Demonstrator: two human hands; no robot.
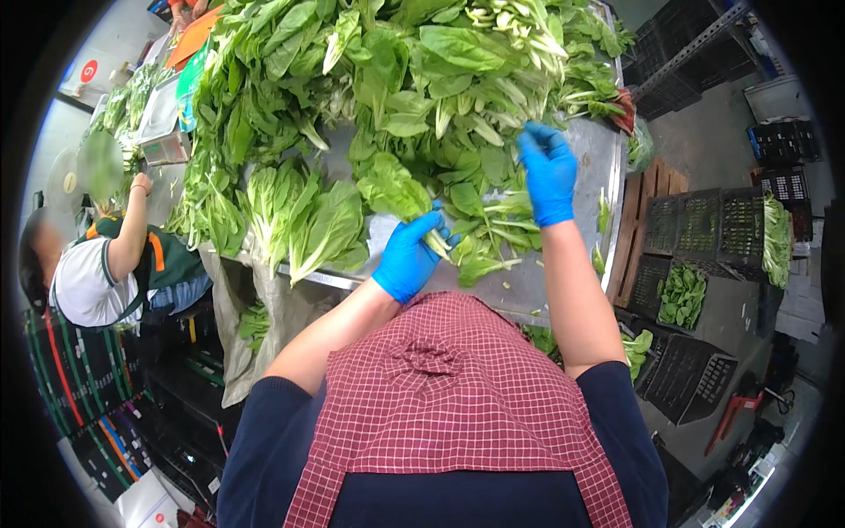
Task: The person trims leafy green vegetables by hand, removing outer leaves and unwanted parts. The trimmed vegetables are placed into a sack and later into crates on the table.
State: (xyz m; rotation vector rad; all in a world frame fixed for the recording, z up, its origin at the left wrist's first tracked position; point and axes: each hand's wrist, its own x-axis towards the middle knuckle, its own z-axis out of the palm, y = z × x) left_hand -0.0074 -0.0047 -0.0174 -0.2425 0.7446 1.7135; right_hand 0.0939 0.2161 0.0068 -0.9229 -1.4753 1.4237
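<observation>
Both my hands wear blue gloves. My left hand (410, 254) is closed round the pale stem end of a leafy green (394, 188), its leaves pointing up and away to the left. My right hand (550, 171) is raised over the right part of the metal table (581, 142); its fingers are bent and partly hidden, so whether they hold anything is unclear. Loose leaves and stems (492, 228) lie between the two hands. Trimmed leafy greens (330, 231) rest at the near left edge, and a large heap of greens (455, 59) covers the far part.
A co-worker (99, 270) stands at the left beside a scale (164, 132). A cloth sack (231, 330) hangs at the table's near left edge. Black crates (686, 218) with greens and a wooden pallet (637, 231) are on the right. Another person's hands (181, 16) show at top left.
</observation>
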